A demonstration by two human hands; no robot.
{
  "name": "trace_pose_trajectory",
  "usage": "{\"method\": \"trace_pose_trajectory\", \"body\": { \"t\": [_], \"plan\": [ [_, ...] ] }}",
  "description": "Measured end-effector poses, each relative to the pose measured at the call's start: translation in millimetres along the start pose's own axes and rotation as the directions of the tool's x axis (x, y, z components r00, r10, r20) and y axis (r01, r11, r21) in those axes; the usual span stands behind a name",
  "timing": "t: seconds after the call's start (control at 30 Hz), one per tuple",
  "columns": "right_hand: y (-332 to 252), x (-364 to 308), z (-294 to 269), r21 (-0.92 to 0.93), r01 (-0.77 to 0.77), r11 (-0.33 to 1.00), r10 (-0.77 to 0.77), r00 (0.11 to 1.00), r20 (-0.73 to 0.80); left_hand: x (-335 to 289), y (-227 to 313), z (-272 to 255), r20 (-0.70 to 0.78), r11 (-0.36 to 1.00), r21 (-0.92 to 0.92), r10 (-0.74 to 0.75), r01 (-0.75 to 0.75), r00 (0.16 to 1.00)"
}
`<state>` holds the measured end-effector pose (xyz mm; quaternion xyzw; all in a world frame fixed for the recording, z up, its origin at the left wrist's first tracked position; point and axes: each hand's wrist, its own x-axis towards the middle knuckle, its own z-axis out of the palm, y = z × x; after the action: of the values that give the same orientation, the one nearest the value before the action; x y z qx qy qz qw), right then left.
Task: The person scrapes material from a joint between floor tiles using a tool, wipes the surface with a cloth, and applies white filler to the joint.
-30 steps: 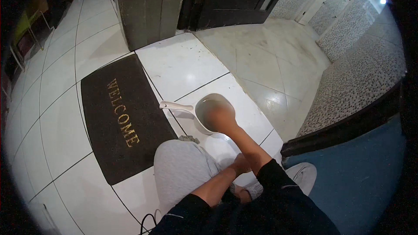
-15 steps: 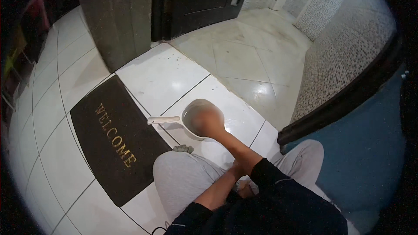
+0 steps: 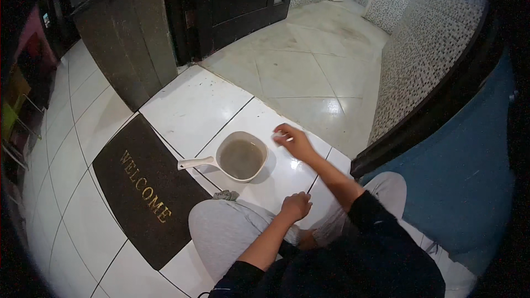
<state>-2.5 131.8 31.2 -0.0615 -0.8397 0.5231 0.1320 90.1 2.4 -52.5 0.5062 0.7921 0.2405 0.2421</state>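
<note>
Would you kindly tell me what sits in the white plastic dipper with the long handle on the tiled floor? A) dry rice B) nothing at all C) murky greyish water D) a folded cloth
C: the white plastic dipper holds murky greyish water, with the right hand raised just beside its rim.

A white scoop-shaped pan (image 3: 242, 157) with a long handle sits flat on the glossy white floor tiles at the middle of the frame. Its rounded bowl holds murky grey-brown water. The handle points to the left, its tip ending just beside the edge of the dark doormat (image 3: 146, 187).
</note>
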Motion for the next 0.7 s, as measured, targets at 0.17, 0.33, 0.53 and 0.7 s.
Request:
{"method": "trace_pose_trajectory", "body": {
  "t": [0.17, 0.33, 0.53, 0.7],
  "plan": [
    [27, -12, -98, -0.308, -0.074, 0.948, 0.07, 0.997, -0.026, 7, -6, 9, -0.094, 1.0, -0.002, 0.022, -0.023, 0.995],
    [51, -19, -147, -0.36, -0.133, 0.924, 0.124, 0.991, -0.046, 10, -13, 15, -0.345, 0.979, 0.184, -0.017, 0.086, 0.938],
    [85, -18, -168, -0.417, -0.12, 0.901, 0.134, 0.991, 0.004, 37, -17, 25, -0.409, 0.959, 0.268, 0.025, 0.094, 0.912],
    [89, -3, -158, -0.438, -0.086, 0.895, 0.147, 0.983, 0.108, 39, -29, 24, -0.435, 0.942, 0.303, -0.001, 0.147, 0.901]
  ]
}}
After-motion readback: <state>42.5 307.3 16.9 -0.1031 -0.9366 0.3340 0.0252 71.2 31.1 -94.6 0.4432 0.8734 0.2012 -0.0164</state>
